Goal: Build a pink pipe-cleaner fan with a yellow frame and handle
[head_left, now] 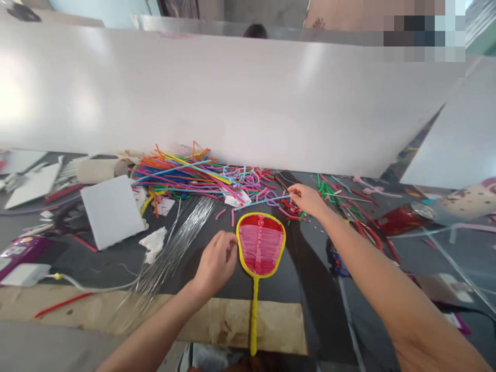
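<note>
A hand fan [270, 243] made of fuzzy pipe cleaners, pink and red with a yellow rim and handle, is in front of me, its handle pointing towards me. My left hand [218, 262] is closed at the fan's left rim, fingertips pinching the yellow edge. Farther off to the right, the fingers of my right hand [308, 200] pinch the end of a light blue pipe cleaner [263, 202], which stretches left just beyond the fan. Behind it lies a heap of loose pipe cleaners [182, 173] in many colours.
Thin metal wires [182, 240] lie in a bundle left of my left hand. A white square board [112, 212] and a crumpled tissue [154, 244] are farther left. Green pieces [327, 188] and a red can [405, 219] are on the right. A white partition [217, 98] stands behind.
</note>
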